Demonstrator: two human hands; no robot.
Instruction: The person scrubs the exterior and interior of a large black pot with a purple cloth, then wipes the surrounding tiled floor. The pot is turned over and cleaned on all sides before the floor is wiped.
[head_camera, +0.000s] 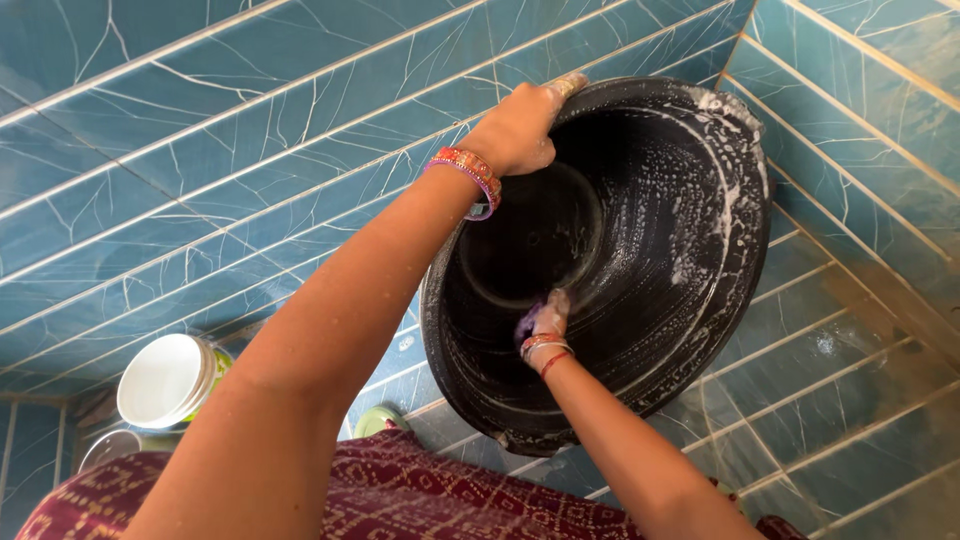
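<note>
A large black round tub (690, 250), streaked with white soap foam, is tipped on its side on the blue tiled floor. My left hand (520, 125) grips the tub's upper rim and holds it tilted; coloured bangles ring that wrist. My right hand (547, 318) is inside the tub, pressed against its wall near the bottom, closed on a small purple scrubber (527, 322). Bangles and a red thread are on that wrist too.
A white bucket-like container with a green rim (165, 380) lies at the lower left, a metal vessel (105, 448) below it. A small green item (378, 418) sits near the tub's lower edge. My maroon patterned garment (420, 495) fills the bottom.
</note>
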